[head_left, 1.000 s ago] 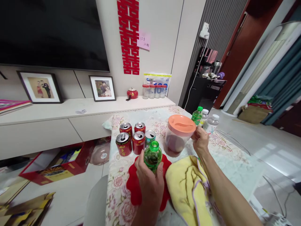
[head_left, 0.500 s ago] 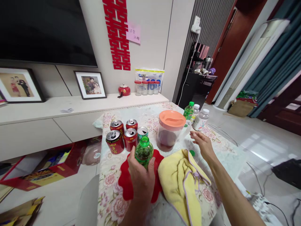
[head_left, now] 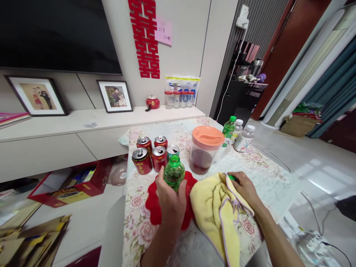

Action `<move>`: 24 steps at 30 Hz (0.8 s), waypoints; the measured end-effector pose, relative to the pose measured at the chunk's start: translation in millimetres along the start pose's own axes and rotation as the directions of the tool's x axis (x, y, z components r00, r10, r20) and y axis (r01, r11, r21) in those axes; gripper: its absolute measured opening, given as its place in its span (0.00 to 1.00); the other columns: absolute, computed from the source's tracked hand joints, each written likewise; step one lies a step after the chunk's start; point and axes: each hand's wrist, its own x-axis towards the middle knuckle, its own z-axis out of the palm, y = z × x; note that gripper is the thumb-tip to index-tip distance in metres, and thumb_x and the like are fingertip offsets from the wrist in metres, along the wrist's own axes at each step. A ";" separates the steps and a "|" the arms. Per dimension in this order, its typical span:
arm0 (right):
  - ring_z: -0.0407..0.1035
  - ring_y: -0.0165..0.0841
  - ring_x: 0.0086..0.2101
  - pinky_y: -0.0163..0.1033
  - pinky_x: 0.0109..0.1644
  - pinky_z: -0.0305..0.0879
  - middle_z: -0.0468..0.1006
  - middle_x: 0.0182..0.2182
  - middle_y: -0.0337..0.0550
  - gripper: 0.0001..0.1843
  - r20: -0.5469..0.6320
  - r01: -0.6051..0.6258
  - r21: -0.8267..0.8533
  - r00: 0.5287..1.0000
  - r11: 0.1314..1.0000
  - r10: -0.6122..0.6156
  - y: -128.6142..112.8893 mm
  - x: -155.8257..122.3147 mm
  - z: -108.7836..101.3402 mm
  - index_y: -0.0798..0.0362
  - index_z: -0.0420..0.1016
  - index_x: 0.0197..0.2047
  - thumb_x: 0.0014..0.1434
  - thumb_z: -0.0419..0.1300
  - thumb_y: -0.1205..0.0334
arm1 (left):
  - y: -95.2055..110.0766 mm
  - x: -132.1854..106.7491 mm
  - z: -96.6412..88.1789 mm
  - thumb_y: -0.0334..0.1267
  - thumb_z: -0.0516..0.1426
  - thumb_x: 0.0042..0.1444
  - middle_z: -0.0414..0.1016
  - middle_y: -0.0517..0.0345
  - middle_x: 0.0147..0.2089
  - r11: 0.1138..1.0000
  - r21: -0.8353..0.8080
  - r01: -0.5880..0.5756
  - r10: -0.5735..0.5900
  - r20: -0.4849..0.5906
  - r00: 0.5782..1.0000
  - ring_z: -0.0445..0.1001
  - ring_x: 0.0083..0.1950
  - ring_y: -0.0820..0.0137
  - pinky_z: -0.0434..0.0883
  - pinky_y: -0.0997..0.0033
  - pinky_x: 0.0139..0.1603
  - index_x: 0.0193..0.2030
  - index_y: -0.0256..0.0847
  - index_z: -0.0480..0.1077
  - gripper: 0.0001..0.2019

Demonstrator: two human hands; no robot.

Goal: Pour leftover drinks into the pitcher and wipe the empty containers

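My left hand [head_left: 171,198] is wrapped round a green plastic bottle [head_left: 174,173] with its mouth uncapped, held upright over a red scalloped mat [head_left: 152,211]. At the right, my right hand [head_left: 244,187] has its fingers closed on a green bottle cap [head_left: 231,178], beside a crumpled yellow towel [head_left: 208,200]. Behind the towel stands a clear pitcher [head_left: 204,159] with an orange lid and dark liquid inside. Several red drink cans [head_left: 142,161] and a teal can [head_left: 172,151] stand left of the pitcher, behind the bottle.
A capped green bottle [head_left: 229,128] and two white-capped bottles [head_left: 244,140] stand at the table's back right. The floral tablecloth [head_left: 136,222] covers the table. Picture frames [head_left: 115,96] and red-lidded jars [head_left: 176,100] line the ledge behind. A power strip [head_left: 314,246] lies at the lower right.
My right hand has moved down from beside the pitcher to the green cap on the table and closed on it. My left hand still holds the bottle. The view has shifted slightly.
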 end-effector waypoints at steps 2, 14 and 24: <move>0.75 0.41 0.44 0.55 0.57 0.70 0.82 0.41 0.44 0.17 -0.068 -0.020 0.063 0.997 0.998 0.024 -2.8 -3.1 -3.5 0.52 0.82 0.44 0.61 0.69 0.47 | -0.6 -0.8 0.9 0.47 0.60 0.61 0.70 0.28 0.66 1.000 0.000 -0.017 0.017 -0.016 1.000 0.73 0.66 0.39 0.72 0.34 0.63 0.72 0.34 0.56 0.37; 0.78 0.40 0.36 0.45 0.40 0.76 0.86 0.40 0.46 0.20 -0.061 0.015 0.605 0.998 0.796 0.028 -115.0 -53.4 9.5 0.44 0.86 0.45 0.53 0.73 0.42 | -0.9 -4.8 4.3 0.42 0.61 0.61 0.71 0.30 0.66 1.000 -0.007 0.008 -0.008 -0.043 0.999 0.74 0.65 0.42 0.73 0.36 0.62 0.71 0.36 0.57 0.34; 0.78 0.41 0.46 0.43 0.45 0.76 0.84 0.46 0.45 0.12 -0.064 0.440 0.404 0.888 0.802 -0.455 -211.9 -41.4 17.7 0.40 0.86 0.49 0.62 0.70 0.54 | 5.6 -5.8 2.2 0.39 0.61 0.60 0.72 0.31 0.66 0.999 -0.011 0.050 -0.050 -0.028 0.998 0.73 0.65 0.41 0.70 0.34 0.63 0.70 0.35 0.59 0.32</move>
